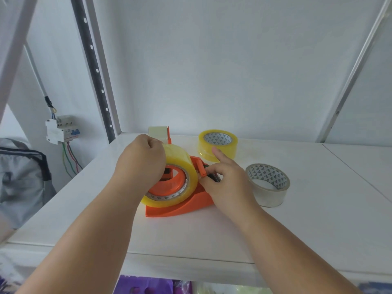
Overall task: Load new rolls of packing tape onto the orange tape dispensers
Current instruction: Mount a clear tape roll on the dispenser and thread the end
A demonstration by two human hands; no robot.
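An orange tape dispenser (182,205) lies on the white shelf (297,219) in front of me. A yellowish clear tape roll (182,166) sits on its orange hub. My left hand (140,162) grips the top and left side of that roll. My right hand (227,181) pinches at the dispenser's front, by the small roller and the toothed blade, with the index finger sticking up; the tape end is hidden under its fingers. A second orange dispenser (163,133) with a pale roll stands behind my left hand, partly hidden.
A full yellow tape roll (218,147) lies flat behind the dispenser. A thin whitish roll (268,185) lies to the right of my right hand. A circuit breaker box (61,129) with wires hangs on the left wall, beside a perforated grey post (95,68).
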